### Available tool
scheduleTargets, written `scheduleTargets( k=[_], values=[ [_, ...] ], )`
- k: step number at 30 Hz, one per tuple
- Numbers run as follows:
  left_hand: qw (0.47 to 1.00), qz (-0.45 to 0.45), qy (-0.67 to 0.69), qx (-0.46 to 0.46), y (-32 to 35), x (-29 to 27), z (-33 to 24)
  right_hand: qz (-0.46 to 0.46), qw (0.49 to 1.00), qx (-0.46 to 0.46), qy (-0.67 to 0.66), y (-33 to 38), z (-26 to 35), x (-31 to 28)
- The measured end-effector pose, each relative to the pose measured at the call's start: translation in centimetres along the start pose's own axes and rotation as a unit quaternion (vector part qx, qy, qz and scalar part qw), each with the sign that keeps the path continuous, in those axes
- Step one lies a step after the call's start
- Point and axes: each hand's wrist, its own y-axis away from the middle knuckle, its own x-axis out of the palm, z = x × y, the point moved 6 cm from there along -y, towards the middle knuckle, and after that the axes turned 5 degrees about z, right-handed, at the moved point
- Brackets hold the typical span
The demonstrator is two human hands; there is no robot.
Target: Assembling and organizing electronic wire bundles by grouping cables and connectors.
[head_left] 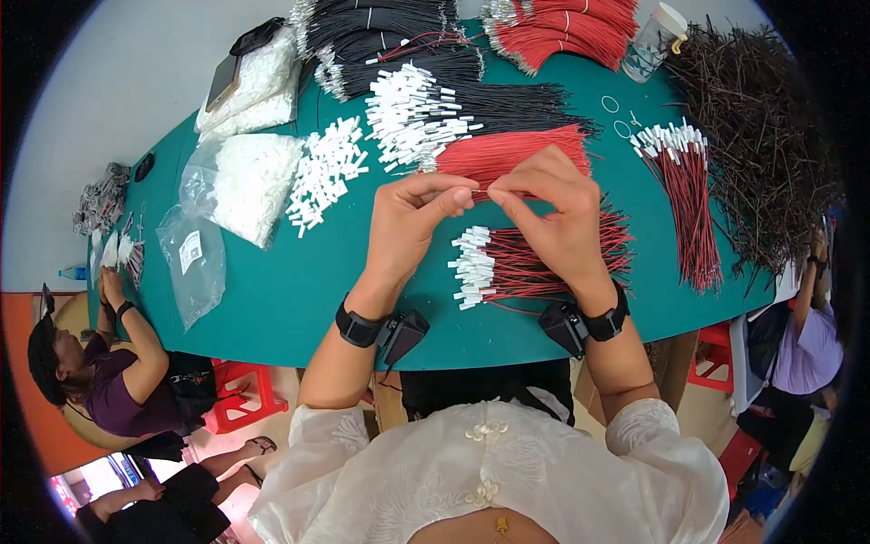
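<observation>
Fingertips meet above the green table [299,299]: left hand [408,222] and right hand [553,213] both pinch one thin red wire [483,192] between them. Just beneath lies a bundle of red-black wires with white connectors [535,263]. Beyond the hands, a red wire bundle [507,154]; off left, loose white connectors [326,172] and plastic bags [245,186].

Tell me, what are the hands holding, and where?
Both hands, left hand and right hand, pinch a thin red wire between their fingertips, near one end.
</observation>
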Motion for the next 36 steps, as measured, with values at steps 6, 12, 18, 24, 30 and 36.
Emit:
scheduleTargets(
  k=[6, 12, 18, 24, 30, 36],
  values=[
    [1.000, 0.006, 0.001, -0.015, -0.1, 0.1, 0.4, 0.007, 0.998, 0.044, -0.046, 0.2, -0.4, 0.3],
    [0.997, 0.016, 0.056, -0.048, -0.2, 0.5, 0.4, -0.006, 0.991, 0.085, -0.101, 0.5, -1.2, 0.5],
    [0.999, 0.018, 0.042, -0.021, -0.1, 0.2, 0.4, 0.005, 0.992, 0.086, -0.093, 0.5, -0.8, 0.5],
    [1.000, 0.013, 0.009, 0.011, 0.0, 0.2, 0.1, 0.014, 0.992, 0.092, -0.091, 0.5, -1.1, 0.5],
    [0.999, 0.008, -0.013, 0.032, 0.0, 0.5, -0.2, 0.025, 0.988, 0.103, -0.108, 0.6, -1.1, 0.7],
    [0.999, -0.003, -0.035, 0.029, 0.1, 0.5, -0.1, 0.031, 0.985, 0.125, -0.117, 0.8, -1.7, 1.1]
  ],
)
